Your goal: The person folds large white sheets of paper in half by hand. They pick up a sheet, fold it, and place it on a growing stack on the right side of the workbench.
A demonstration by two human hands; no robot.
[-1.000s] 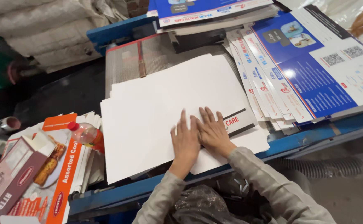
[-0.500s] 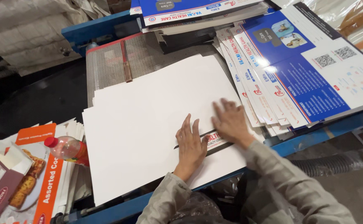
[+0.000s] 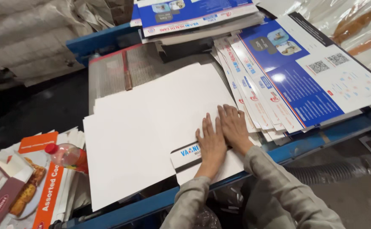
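Both my hands flat, fingers spread: left hand (image 3: 211, 143) and right hand (image 3: 235, 127) side by side, pressing white card stack (image 3: 151, 123).

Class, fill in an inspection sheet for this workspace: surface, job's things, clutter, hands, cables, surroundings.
Surface: blue-framed table, mostly covered by card.
Job's things: white sheets stacked face down; printed flap poking out at the near edge.
Clutter: fanned blue printed sheets; orange cartons; red-capped bottle.
Hands: left hand and right hand flat, side by side on the white sheets.
Cables: nothing seen; grey ribbed hose under the table.
Surroundings: sacks behind; dark floor.
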